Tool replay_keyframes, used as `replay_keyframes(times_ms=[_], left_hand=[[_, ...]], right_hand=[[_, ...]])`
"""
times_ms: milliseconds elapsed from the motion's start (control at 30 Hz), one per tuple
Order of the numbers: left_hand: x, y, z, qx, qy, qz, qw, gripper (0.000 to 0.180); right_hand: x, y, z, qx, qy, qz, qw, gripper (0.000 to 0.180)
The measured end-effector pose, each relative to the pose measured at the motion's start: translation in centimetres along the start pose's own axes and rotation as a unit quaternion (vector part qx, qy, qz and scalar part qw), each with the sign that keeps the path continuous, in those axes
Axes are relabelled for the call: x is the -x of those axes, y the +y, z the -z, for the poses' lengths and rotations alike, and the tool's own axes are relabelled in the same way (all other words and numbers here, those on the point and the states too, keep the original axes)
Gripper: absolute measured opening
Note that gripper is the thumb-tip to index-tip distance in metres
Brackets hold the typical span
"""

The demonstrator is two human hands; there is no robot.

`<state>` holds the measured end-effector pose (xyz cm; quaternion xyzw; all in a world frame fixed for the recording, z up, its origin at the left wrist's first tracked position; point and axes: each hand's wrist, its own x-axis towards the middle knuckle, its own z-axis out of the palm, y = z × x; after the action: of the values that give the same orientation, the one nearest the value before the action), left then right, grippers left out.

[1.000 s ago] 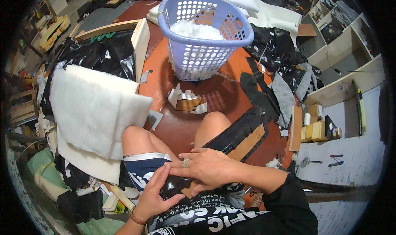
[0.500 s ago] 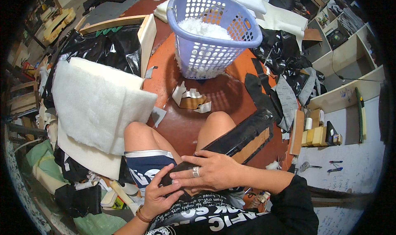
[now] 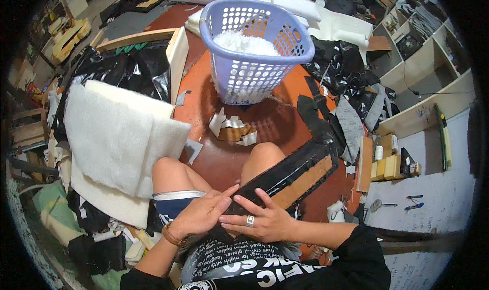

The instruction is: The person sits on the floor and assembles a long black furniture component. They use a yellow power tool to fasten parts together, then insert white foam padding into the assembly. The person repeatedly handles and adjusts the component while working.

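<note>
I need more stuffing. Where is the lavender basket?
Head view, top centre: the lavender basket stands on the brown floor, beyond the knees, right of the white foam pad.

The reddish-brown floor (image 3: 285, 122) carries a lavender laundry basket (image 3: 254, 50); torn cardboard scraps (image 3: 233, 128); white batting slabs (image 3: 114, 137).

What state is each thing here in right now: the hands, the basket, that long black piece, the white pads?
Left hand: open, flat on the black panel's near end.
Right hand: open, fingers spread on the same end.
Black panel: lying across the lap, tilted.
Basket: upright, holding white stuffing.
White foam pads: stacked, untouched.
</note>
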<state>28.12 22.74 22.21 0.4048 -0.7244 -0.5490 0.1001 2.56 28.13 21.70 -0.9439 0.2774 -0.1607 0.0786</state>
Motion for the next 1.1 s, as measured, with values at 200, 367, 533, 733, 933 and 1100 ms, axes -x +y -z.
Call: replay_keyframes(times_ms=[200,367,533,733,933,1100], left_hand=[[0.9,-0.5,-1.3,0.01,0.013,-0.04,0.999,0.057],[-1.3,3.8,-3.2,0.014,0.03,0.036,0.999,0.057],[-0.5,3.4,-5.9,0.046,0.102,-0.063,0.992,0.062],[-0.4,2.6,-6.1,-0.061,0.087,-0.132,0.986,0.066],[-4.8,-1.8,-5.0,0.542,0.12,0.094,0.827,0.065],[-4.3,-3.4,-6.5,0.365,0.076,0.077,0.925,0.063]], right_hand=[[1.8,0.4,-2.2,0.036,0.106,-0.009,0.994,0.052],[3.1,7.8,-0.3,-0.09,0.13,0.076,0.985,0.046],[4.4,7.4,-0.9,-0.11,0.123,0.1,0.981,0.054],[4.8,6.8,-1.6,-0.103,0.134,0.062,0.984,0.045],[3.2,5.9,-0.8,-0.076,0.054,0.031,0.995,0.056],[3.0,5.6,-1.4,-0.089,0.045,0.027,0.995,0.047]])
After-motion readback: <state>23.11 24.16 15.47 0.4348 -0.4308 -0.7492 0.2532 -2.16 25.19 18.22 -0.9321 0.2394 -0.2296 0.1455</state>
